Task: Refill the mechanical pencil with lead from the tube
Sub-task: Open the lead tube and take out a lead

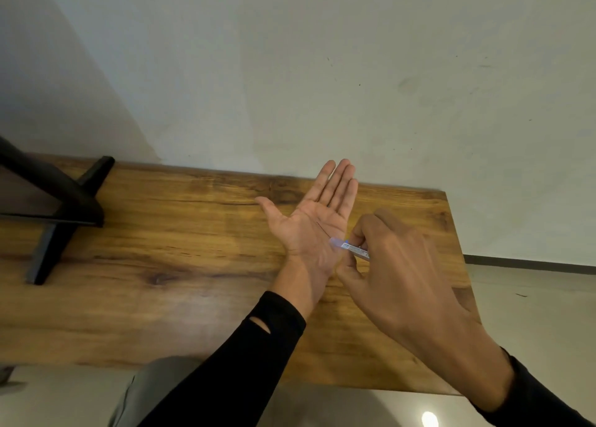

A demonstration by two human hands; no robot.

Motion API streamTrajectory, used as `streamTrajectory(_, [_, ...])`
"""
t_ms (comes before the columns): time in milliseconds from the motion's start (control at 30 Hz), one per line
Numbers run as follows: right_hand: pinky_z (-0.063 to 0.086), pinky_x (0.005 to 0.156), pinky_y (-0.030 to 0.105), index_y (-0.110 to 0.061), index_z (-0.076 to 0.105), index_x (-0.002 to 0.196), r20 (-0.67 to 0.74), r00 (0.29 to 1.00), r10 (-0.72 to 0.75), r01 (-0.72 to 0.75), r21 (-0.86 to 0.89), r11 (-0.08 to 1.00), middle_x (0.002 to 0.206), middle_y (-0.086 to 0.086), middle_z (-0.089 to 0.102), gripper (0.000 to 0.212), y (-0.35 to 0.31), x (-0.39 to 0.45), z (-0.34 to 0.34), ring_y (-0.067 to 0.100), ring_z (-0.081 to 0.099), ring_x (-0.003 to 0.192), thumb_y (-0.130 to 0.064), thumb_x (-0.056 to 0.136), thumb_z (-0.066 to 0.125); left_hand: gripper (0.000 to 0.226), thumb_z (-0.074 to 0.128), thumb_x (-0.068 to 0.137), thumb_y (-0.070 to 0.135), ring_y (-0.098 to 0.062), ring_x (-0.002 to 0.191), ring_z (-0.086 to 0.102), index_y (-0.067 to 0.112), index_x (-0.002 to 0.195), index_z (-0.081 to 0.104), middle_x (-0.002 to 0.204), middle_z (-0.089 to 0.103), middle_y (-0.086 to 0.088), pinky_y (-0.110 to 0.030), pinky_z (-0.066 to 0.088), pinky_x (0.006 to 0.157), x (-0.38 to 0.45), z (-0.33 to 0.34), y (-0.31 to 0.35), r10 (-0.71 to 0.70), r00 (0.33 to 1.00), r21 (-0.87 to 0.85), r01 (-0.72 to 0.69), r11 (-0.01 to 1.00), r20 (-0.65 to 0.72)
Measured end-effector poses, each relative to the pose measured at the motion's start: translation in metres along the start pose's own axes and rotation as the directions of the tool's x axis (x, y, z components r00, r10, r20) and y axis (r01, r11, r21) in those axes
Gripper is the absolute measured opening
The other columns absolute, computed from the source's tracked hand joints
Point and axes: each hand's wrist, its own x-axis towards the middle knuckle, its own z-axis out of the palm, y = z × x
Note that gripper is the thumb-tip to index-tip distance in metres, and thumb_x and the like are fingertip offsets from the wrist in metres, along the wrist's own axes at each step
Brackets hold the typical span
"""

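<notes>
My left hand is held flat, palm up, fingers together, above the wooden table. A thin dark lead lies on the palm near its outer edge. My right hand pinches a small clear lead tube with a blue and white label. The tube is tilted, its mouth pointing at the heel of the left palm and touching or nearly touching it. No mechanical pencil is in view.
A black stand with crossed legs sits on the table's left end. A pale wall rises right behind the table. The table's right edge ends just past my right hand, with floor beyond it.
</notes>
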Motion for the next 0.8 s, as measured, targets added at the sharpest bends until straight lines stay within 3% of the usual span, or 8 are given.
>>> streamTrajectory(100, [0.031, 0.051, 0.021, -0.018, 0.063, 0.085, 0.014, 1.0, 0.018, -0.018, -0.013, 1.0, 0.08, -0.002, 0.058, 0.014, -0.004, -0.003, 0.001, 0.015, 0.052, 0.061, -0.031, 0.088, 0.064, 0.135, 0.023, 0.086, 0.099, -0.045, 0.151, 0.047, -0.016, 0.155, 0.042, 0.16, 0.049, -0.037, -0.053, 0.038, 0.125, 0.001, 0.003, 0.005, 0.016, 1.0, -0.062, -0.015, 0.998, 0.009])
streamTrajectory(267, [0.053, 0.056, 0.038, -0.02, 0.063, 0.086, 0.003, 0.999, 0.052, -0.052, 0.027, 0.998, 0.083, -0.003, 0.061, 0.011, -0.004, -0.007, -0.003, 0.018, 0.059, 0.068, -0.03, 0.089, 0.065, 0.135, 0.027, 0.085, 0.098, -0.046, 0.154, 0.044, -0.016, 0.156, 0.04, 0.16, 0.048, -0.038, -0.055, 0.037, 0.125, 0.001, 0.006, 0.013, 0.036, 0.999, -0.126, -0.038, 0.991, -0.013])
streamTrajectory(433, [0.046, 0.058, 0.036, -0.023, 0.065, 0.082, -0.076, 0.991, 0.113, -0.113, 0.003, 0.994, 0.085, -0.006, 0.06, 0.01, 0.013, -0.005, 0.005, 0.018, 0.054, 0.084, -0.025, 0.08, 0.075, 0.133, 0.028, 0.086, 0.097, -0.046, 0.154, 0.044, -0.015, 0.156, 0.041, 0.159, 0.049, -0.038, -0.054, 0.036, 0.128, 0.002, 0.008, 0.018, 0.045, 0.999, -0.124, -0.046, 0.991, -0.016])
streamTrajectory(567, [0.033, 0.06, 0.028, -0.021, 0.07, 0.085, -0.038, 0.971, 0.236, -0.235, 0.028, 0.972, 0.085, -0.006, 0.058, 0.01, 0.042, -0.004, 0.035, 0.018, 0.048, 0.089, -0.021, 0.081, 0.08, 0.133, 0.029, 0.085, 0.097, -0.046, 0.153, 0.046, -0.015, 0.155, 0.043, 0.157, 0.051, -0.038, -0.054, 0.035, 0.129, 0.002, 0.01, 0.019, 0.032, 0.999, -0.092, -0.032, 0.995, -0.003])
streamTrajectory(800, [0.047, 0.074, 0.041, -0.025, 0.067, 0.092, 0.053, 0.971, 0.232, -0.231, -0.027, 0.973, 0.09, -0.008, 0.058, 0.011, 0.068, -0.011, 0.081, 0.017, 0.042, 0.093, -0.028, 0.087, 0.076, 0.132, 0.029, 0.086, 0.097, -0.046, 0.154, 0.047, -0.014, 0.155, 0.045, 0.157, 0.052, -0.037, -0.053, 0.034, 0.13, 0.002, 0.009, 0.018, 0.03, 1.0, -0.047, -0.031, 0.998, -0.006])
